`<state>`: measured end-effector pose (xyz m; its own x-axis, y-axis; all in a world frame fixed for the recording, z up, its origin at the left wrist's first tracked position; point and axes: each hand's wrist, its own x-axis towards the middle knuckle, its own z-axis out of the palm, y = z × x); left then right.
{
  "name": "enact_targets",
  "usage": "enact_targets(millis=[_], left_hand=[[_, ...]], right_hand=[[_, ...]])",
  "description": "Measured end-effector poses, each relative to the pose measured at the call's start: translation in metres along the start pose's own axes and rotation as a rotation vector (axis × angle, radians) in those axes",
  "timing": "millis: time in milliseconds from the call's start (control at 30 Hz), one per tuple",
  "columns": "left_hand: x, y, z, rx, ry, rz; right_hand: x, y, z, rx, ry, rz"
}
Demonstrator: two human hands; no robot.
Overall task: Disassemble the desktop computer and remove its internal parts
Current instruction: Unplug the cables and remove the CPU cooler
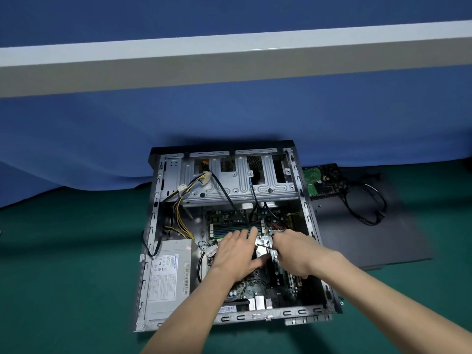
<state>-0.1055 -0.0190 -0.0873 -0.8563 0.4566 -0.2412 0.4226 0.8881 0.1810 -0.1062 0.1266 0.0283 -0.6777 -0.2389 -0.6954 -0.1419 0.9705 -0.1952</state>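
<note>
Green covering on the desk point(63, 264) carries the computer case point(153, 226), which lies on its side with the open face up, just in front of a blue cloth point(229, 118) hanging behind it. From my remote seat I see the motherboard point(255, 287) in the middle of the case, the grey power supply point(168, 274) in the near left corner and the metal drive cage point(237, 180) across the far end, with yellow and black wires point(178, 213) running from the supply toward the cage. My left hand point(236, 254) lies flat over the board, fingers straight and reaching to the memory sticks point(227, 229), thumb beside a silver plate point(263, 251). My right hand point(293, 254) sits just right of that plate, fingers curled round the end of a thin dark rod point(265, 247) that crosses the plate; I cannot tell whether it is a tool or a lever. Right of the case, a dark side panel point(370, 238) lies flat, carrying a hard drive point(323, 181) and a loop of black cables point(367, 208).
</note>
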Motion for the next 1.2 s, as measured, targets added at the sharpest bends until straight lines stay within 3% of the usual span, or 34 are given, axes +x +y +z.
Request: enact_targets(millis=[433,533,633,767,900,1033,1200], left_hand=[[0.011,-0.010,0.008,-0.053,0.005,0.084],[0.011,-0.010,0.010,-0.057,-0.006,0.085],[0.012,-0.010,0.012,-0.040,-0.017,0.087],[0.012,-0.011,0.011,0.029,0.011,0.142],[0.009,-0.010,0.011,0.070,0.020,0.219],[0.008,-0.012,0.013,0.045,-0.003,0.207],[0.006,-0.012,0.011,0.022,-0.019,0.197]], right_hand=[[0.013,-0.011,-0.026,-0.206,0.139,-0.150],[0.017,-0.012,-0.031,-0.183,0.099,-0.155],[0.023,-0.017,-0.030,0.058,0.084,-0.001],[0.040,-0.014,-0.034,0.642,0.000,0.380],[0.040,-0.007,-0.042,0.986,-0.128,0.541],[0.034,-0.008,-0.039,1.075,-0.131,0.554],[0.023,-0.001,-0.041,1.032,-0.327,0.558]])
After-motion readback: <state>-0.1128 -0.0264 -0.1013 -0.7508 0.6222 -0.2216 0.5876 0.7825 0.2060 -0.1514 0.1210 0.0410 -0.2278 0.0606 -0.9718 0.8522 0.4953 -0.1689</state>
